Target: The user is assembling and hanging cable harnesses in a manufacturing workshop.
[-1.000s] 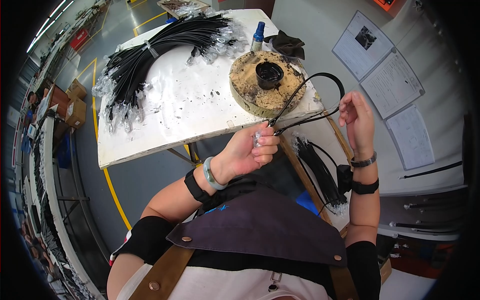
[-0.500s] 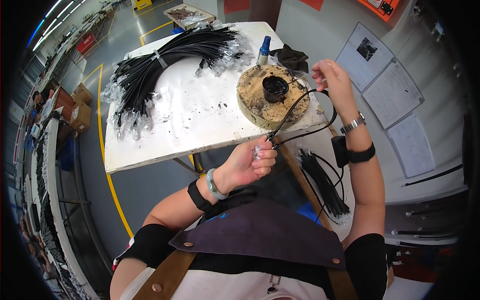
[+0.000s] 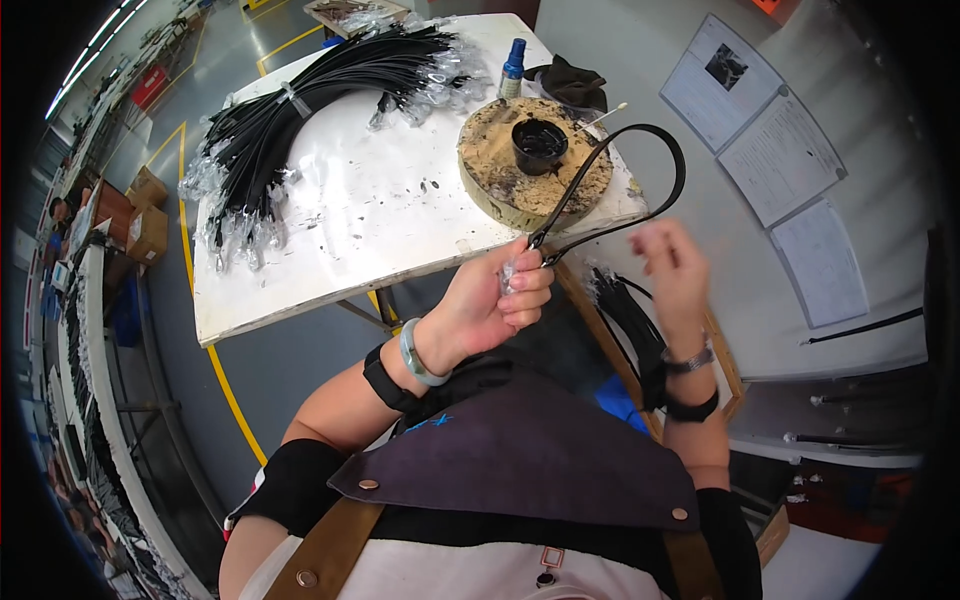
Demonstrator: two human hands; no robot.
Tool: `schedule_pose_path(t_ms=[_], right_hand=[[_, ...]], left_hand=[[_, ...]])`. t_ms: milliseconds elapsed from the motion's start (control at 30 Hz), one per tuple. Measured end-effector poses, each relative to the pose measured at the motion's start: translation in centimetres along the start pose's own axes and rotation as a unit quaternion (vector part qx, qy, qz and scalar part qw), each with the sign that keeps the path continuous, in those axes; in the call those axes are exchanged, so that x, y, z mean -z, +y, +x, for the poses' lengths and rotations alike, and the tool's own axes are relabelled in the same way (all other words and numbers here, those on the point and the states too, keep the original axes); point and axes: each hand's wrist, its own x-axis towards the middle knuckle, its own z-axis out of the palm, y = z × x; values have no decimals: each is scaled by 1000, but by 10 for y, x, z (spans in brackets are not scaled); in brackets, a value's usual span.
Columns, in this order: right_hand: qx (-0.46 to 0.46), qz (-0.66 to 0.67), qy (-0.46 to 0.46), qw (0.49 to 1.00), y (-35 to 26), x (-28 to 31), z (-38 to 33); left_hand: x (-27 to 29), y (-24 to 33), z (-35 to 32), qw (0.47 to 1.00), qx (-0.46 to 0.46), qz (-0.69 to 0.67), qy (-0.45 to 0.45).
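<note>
My left hand (image 3: 497, 298) is closed round the two ends of a black strap (image 3: 684, 170), whose metal clasps and clear plastic wrapping show at the fingers. From there the strap rises in an open loop, over the right edge of a round, stained block (image 3: 480, 160). A small black cup (image 3: 540, 147) of dark stuff stands on that block. At the block's far right edge lies a thin white cotton swab (image 3: 607, 115). My right hand (image 3: 675, 265) is below the loop, apart from the strap; motion smears its fingers.
A big bundle of black straps (image 3: 330, 90) with plastic-wrapped ends lies on the white table (image 3: 350, 220). Behind the block are a blue-capped bottle (image 3: 512, 70) and a dark cloth (image 3: 570, 85). More straps (image 3: 630, 315) lie below right, beside the wall with its papers (image 3: 785, 150).
My right hand has let go of the cotton swab at the block and drawn back down toward me. The strap's loop now stands higher and is free of that hand. My left hand keeps its hold.
</note>
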Motion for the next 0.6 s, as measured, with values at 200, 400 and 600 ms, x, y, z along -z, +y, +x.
schedule_pose_path(t_ms=[200, 400, 600], right_hand=[[-118, 87, -60, 987, 5, -16, -24], [-125, 94, -66, 985, 6, -13, -29], [264, -270, 108, 919, -5, -8, -27]], left_hand=[[-10, -7, 9, 997, -16, 77, 19], [-13, -13, 15, 996, -8, 87, 20], [-7, -12, 14, 998, 44, -45, -27]])
